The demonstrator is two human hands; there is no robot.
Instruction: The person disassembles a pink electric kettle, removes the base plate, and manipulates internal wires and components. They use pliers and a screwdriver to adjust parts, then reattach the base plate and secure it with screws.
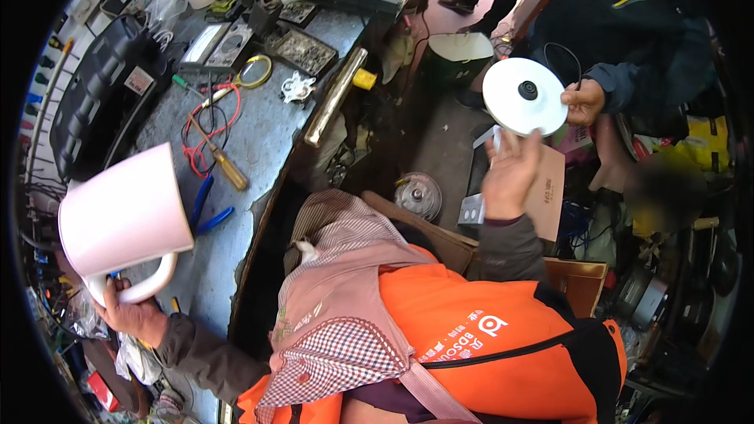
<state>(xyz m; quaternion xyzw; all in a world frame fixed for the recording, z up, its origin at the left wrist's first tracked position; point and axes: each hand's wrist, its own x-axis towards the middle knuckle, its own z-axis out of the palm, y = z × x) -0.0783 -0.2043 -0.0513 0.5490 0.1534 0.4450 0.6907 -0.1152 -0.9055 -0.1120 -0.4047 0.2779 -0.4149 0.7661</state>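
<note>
A pink electric kettle (126, 208) is tilted on its side above the left part of the bench. My left hand (133, 312) is closed round its white handle (151, 281). To the right, a round white kettle base (510, 102) with a black connector in its middle is up in the air. Another person's hand (584, 102) grips its right edge, where a thin black cord loops. My right hand (510, 177) reaches up to the base's lower rim, fingers stretched out and slightly apart. Its fingertips appear to touch the rim.
On the worn metal bench (271, 137) lie a screwdriver (228, 169), blue-handled pliers (206, 208), red test leads (234, 110) and a meter (229, 49). A black tool case (110, 98) stands at the left. A round metal part (418, 196) and a cardboard box (546, 192) are beyond my lap.
</note>
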